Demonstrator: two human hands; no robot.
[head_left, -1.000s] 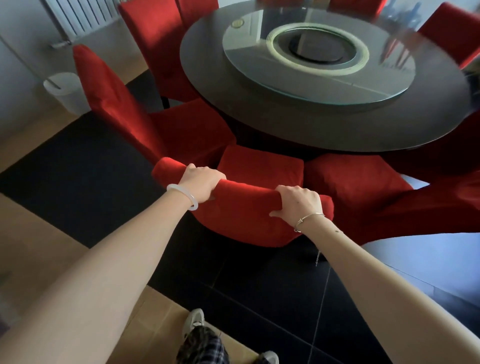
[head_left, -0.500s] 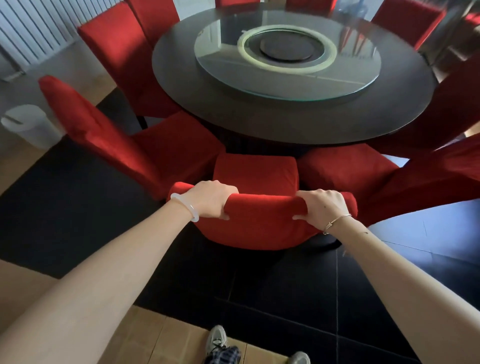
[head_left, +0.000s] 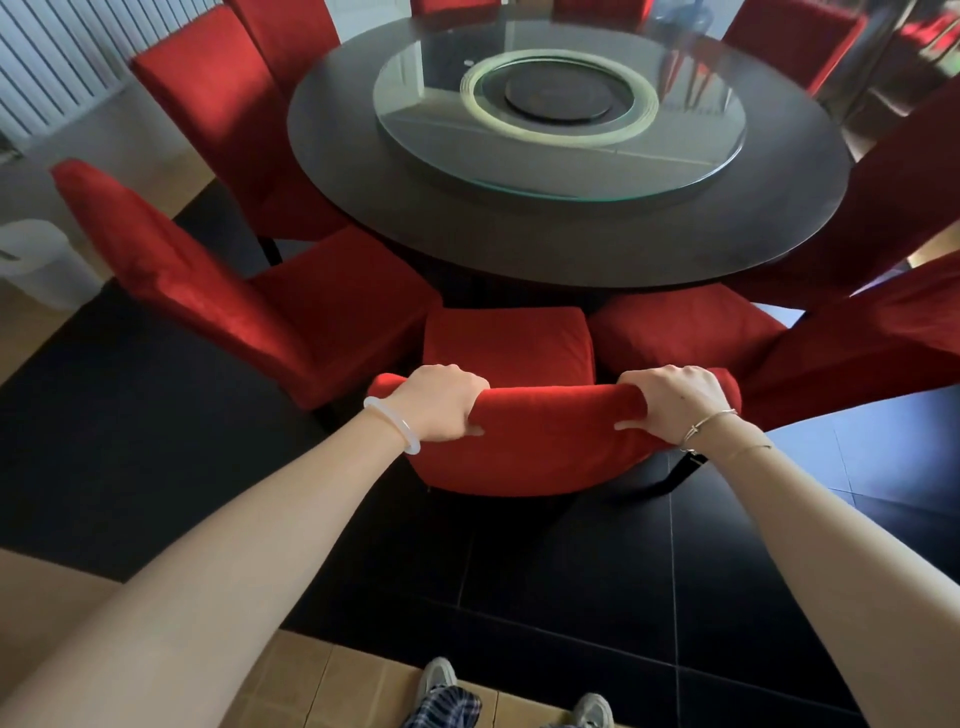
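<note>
Two hands hold the top of a red chair (head_left: 540, 441) by its back. The left hand (head_left: 441, 402) curls over the top edge near the left end, thumb pressed on the near face and fingers wrapped out of sight over the far side. The right hand (head_left: 675, 405) grips the same way near the right end. A pale bangle (head_left: 395, 423) sits on the left wrist and a thin bracelet (head_left: 711, 421) on the right.

The chair faces a round dark table (head_left: 519, 244), with the front of its seat (head_left: 509, 338) close to the rim. A second chair (head_left: 208, 291) stands angled on its left and a third chair (head_left: 685, 327) on its right. Both of their seats crowd in just beside the held one, and whether they touch it cannot be told. More red chairs ring the far side of the table. A glass turntable (head_left: 571, 166) lies on the tabletop, with a pale ring around a dark disc at its middle.

Black tiles (head_left: 571, 571) cover the floor under the table and chairs, and tan tiles (head_left: 337, 686) border them on the near side. The person's shoes (head_left: 439, 675) stand on that border. At the far left, a white bin (head_left: 36, 260) stands near a white radiator (head_left: 52, 52) on the wall.
</note>
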